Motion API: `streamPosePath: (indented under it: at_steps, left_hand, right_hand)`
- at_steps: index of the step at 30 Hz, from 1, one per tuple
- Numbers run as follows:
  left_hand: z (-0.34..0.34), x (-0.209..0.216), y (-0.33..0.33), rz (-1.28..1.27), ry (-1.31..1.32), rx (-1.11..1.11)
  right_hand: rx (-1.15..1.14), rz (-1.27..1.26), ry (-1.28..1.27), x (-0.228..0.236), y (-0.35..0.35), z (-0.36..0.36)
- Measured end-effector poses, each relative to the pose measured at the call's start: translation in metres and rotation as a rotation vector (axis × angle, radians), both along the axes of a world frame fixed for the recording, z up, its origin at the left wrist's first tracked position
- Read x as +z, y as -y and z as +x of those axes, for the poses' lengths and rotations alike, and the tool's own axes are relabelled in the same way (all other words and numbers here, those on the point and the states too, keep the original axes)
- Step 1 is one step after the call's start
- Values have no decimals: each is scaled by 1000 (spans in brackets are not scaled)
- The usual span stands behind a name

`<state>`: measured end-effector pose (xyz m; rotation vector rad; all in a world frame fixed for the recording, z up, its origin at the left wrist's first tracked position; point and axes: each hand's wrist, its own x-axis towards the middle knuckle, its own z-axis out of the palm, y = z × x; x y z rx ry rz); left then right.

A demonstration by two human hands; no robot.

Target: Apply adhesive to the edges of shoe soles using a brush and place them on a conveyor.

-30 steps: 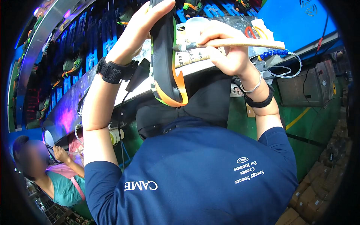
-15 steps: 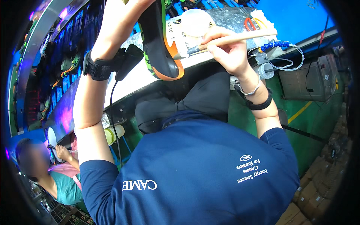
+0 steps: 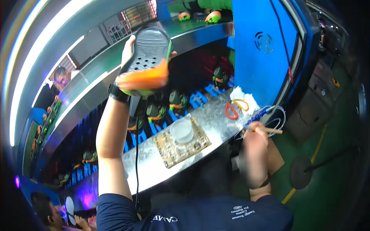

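Observation:
Raised high over the far side of the bench, my left hand [image 3: 127,53] is closed around a shoe [image 3: 148,57]. The shoe has a black face with rows of small holes, an orange end and green edging; most of my gripping fingers are hidden behind it. At the right, my right hand [image 3: 255,144], smeared by motion, is closed on a brush [image 3: 273,131] with a pale wooden handle. The brush tip points left over the bench's right end. A round whitish dish [image 3: 182,131] sits on a stained sheet [image 3: 167,152] on the metal bench [image 3: 148,175].
Red and yellow loops [image 3: 231,111] lie beside crumpled white material [image 3: 241,96]. Behind the bench run blue racks with shoes [image 3: 177,99] and a raised conveyor [image 3: 192,43]. A blue cabinet [image 3: 250,23] stands at the right. A co-worker [image 3: 44,210] sits lower left.
My left hand has lifted the shoe up and away from the bench. My right hand has moved down with the brush, off the shoe. The view has tilted up toward the conveyor.

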<state>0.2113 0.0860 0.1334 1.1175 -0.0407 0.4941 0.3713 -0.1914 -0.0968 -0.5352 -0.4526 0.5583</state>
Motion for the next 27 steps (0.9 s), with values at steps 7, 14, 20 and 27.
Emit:
streamPosePath:
  at_steps: [7, 14, 20, 27]
  left_hand:
    - [101, 40, -125, 171, -54, 144]
    - [118, 60, -185, 200, -586, 870]
    - [57, 87, -158, 923, -1089, 702]
    - [81, 92, -244, 1384, -1544, 500]
  right_hand:
    - [-2, -78, -107, -9, 15, 8]
    - [-116, -164, -203, -21, 25, 17]
    - [-59, -159, -187, -19, 4, 21]
    - [-106, -246, -165, -23, 8, 28]
